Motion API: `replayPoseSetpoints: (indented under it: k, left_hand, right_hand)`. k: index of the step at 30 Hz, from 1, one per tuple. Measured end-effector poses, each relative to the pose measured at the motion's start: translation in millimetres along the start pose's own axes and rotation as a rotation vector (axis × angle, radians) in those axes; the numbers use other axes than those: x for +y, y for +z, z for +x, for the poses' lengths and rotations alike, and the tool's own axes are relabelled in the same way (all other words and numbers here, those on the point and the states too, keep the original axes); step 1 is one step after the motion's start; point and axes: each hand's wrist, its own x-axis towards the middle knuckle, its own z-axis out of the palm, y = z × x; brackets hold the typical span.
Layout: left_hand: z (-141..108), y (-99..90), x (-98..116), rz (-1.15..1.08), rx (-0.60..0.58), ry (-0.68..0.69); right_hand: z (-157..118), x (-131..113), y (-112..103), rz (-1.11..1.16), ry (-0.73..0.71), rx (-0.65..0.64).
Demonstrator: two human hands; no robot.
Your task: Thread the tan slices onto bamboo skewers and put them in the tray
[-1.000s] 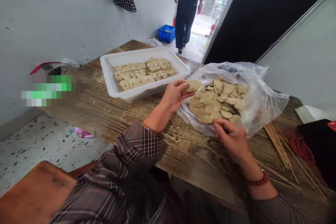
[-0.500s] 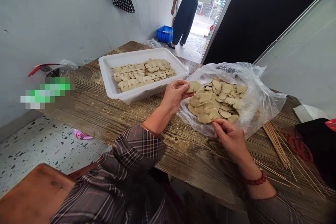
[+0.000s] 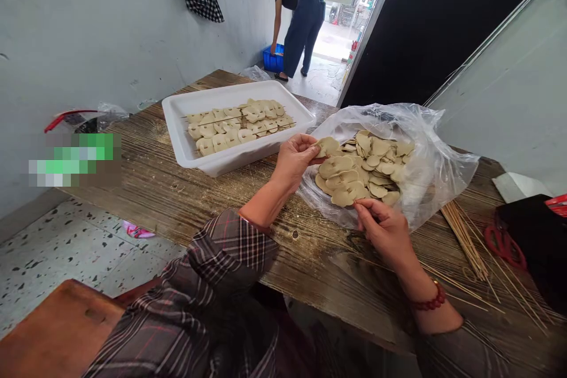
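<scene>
My left hand [image 3: 297, 156] pinches a thin beige slice [image 3: 328, 146] at the far end of a partly threaded skewer. Several slices [image 3: 341, 180] sit on that skewer, overlapping in a row. Its near end is pinched between the thumb and fingers of my right hand [image 3: 383, 224]. Beneath and behind the skewer, a heap of loose beige slices [image 3: 381, 159] lies in an open clear plastic bag [image 3: 443, 153]. Left of the bag stands a white tray [image 3: 186, 156] with rows of skewered slices [image 3: 234, 124] inside.
Bare skewers [image 3: 465, 242] lie on the wooden table [image 3: 301, 254] at right, near red-handled scissors [image 3: 505, 245] and a black bag [image 3: 531, 236]. A wooden stool [image 3: 57, 331] is at lower left. Beyond the table a person [image 3: 301, 18] bends over a blue crate [image 3: 273, 59].
The person at the back has bent down and reached into the blue crate. My hands keep almost the same pose on the skewer and slice; the view has shifted slightly.
</scene>
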Motion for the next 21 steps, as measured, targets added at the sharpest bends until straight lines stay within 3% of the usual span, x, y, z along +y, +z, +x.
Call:
replayPoseSetpoints:
  k: [7,16,21]
  left_hand:
    - [-1.7,2.5,-4.7,0.025,0.001,-0.047]
    - [-1.2,-0.3,0.1,-0.107,-0.098,-0.215]
    - [-0.9,-2.3,-1.0,-0.119,-0.213,-0.261]
  right_hand:
    - [1.6,-0.5,0.7,0.031,0.021,-0.01]
    - [1.9,-0.2,-0.4,0.18,0.073,-0.018]
    - [2.7,-0.7,-0.9,0.199,0.079,-0.013]
